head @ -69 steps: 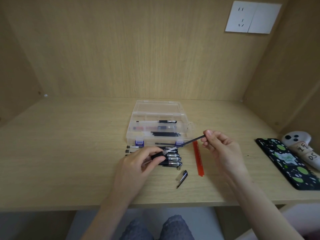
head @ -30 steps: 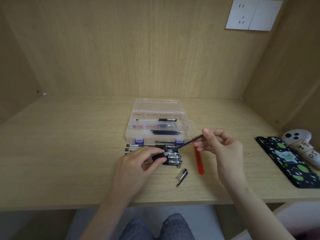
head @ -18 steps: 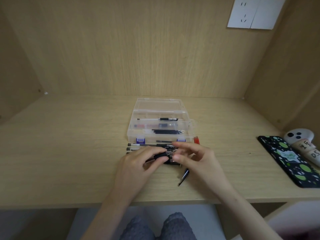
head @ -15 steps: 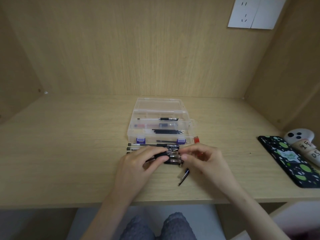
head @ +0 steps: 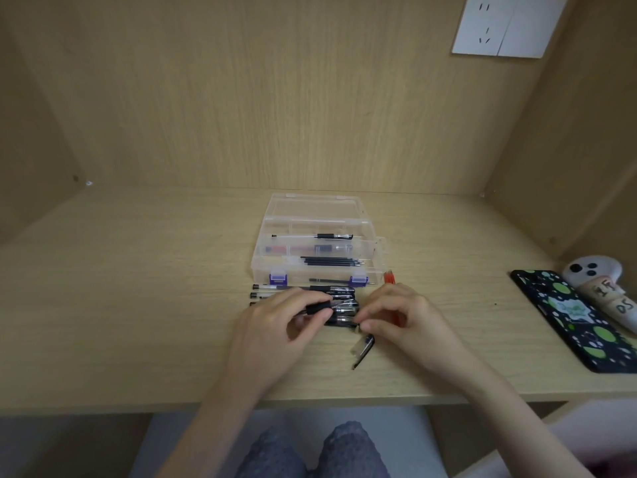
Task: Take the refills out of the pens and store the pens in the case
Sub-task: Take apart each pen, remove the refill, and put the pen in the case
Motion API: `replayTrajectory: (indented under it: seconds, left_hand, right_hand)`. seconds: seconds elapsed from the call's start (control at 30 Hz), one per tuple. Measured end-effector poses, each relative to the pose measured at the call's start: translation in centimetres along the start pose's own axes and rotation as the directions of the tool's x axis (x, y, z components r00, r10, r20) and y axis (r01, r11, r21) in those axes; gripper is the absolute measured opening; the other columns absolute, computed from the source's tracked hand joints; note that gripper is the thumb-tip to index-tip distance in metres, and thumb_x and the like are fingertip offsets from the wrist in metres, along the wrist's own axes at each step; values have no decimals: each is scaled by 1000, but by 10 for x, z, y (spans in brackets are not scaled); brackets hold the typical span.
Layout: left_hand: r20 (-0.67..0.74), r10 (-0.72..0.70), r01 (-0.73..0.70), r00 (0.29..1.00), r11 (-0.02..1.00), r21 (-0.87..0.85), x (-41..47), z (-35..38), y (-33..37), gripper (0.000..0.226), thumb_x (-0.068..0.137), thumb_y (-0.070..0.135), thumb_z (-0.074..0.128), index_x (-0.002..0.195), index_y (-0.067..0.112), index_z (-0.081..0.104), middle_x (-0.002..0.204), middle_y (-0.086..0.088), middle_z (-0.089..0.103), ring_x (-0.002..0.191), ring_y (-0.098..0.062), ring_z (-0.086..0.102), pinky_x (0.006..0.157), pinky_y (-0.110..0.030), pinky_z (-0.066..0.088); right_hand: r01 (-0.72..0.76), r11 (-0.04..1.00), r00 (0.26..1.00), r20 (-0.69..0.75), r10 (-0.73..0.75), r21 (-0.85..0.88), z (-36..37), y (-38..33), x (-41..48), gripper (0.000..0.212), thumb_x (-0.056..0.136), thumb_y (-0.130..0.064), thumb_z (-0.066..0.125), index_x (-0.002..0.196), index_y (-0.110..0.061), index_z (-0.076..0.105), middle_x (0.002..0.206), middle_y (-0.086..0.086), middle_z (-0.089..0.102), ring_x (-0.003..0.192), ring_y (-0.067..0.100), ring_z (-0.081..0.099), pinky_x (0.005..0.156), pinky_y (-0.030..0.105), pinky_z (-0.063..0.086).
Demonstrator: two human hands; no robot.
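My left hand (head: 275,326) grips a pen (head: 319,308) by its black rubber grip, just above a row of several black pens (head: 339,294) lying in front of the case. My right hand (head: 403,319) is beside it, with thumb and forefinger pinched together at the right end of that row; what they pinch is hidden. The clear plastic case (head: 372,251) stands open behind, holding two pens and several black refills (head: 331,261). One more refill (head: 336,281) lies at the case's front wall. A loose pen cap (head: 362,350) rests near the desk's front edge.
A red pen (head: 388,277) pokes out from behind my right hand. A black phone with green spots (head: 579,315) and a white controller (head: 599,281) lie at the right. Wooden walls close in the desk behind and on both sides.
My right hand, which held a black refill out to the right of the pen, has come down and left to the row of pens. My left hand has kept its hold.
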State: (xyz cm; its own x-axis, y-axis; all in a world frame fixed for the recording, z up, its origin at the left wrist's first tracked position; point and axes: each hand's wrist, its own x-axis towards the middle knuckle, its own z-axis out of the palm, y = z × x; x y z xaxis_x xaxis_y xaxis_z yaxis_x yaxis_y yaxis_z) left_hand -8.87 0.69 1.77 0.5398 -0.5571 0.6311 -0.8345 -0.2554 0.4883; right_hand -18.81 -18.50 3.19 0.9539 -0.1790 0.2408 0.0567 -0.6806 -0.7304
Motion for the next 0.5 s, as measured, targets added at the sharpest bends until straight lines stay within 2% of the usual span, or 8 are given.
replayTrajectory:
  seconds: [0.17,0.37,0.43,0.5]
  left_hand:
    - [4,-11,11,1000,1000,4,1,0,0,26,88,46,52,99,31,69,86,22,64,66,5,54,62,-13,45]
    - [14,-7,7,1000,1000,5,0,0,0,25,88,46,52,99,32,69,88,21,65,68,5,57,64,-17,48]
    - [18,-7,7,1000,1000,5,0,0,1,25,87,47,52,99,33,69,89,22,65,68,5,56,65,-16,48]
    - [32,-2,2,999,1000,19,1,-1,1,26,87,48,51,100,34,68,89,24,64,67,6,55,64,-12,46]
  right_hand:
    - [-10,997,1000,28,12,-77,4,0,7,18,75,-19,76,88,-30,71,92,-11,60,97,7,53,90,26,41]
    - [33,993,999,29,-30,-112,7,3,3,8,75,-19,76,79,-24,72,87,-13,57,92,4,52,86,22,38]
    - [61,990,998,-18,-63,-127,7,3,2,8,75,-20,76,78,-25,71,87,-11,57,94,6,51,88,20,36]
    - [36,999,994,-108,-37,-17,3,-2,0,8,77,-19,74,78,-26,71,84,-10,60,88,6,52,81,16,38]
